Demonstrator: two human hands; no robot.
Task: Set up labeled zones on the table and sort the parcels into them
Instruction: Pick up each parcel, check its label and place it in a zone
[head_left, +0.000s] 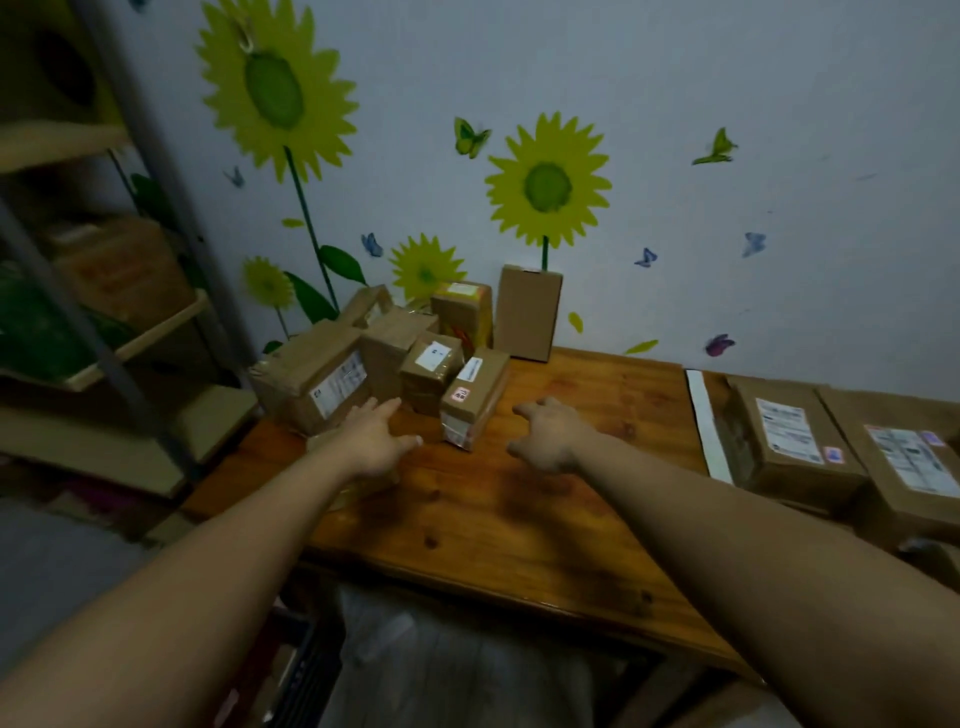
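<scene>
I've got a pale wall (779, 104) filling the background, dressed in stickers: a tall sunflower decal (274, 88) at upper left, a second sunflower (548, 184) right of centre, and a small bloom (427, 271) low between their stems. A green butterfly (470, 137) sits just left of the second sunflower, and a purple butterfly (719, 344) sits low on the right. At my left stands a shelving unit (130, 343) with wooden boards (blurred on my feed), holding a brown carton (124, 270) with something green (36, 332) to its left.
</scene>
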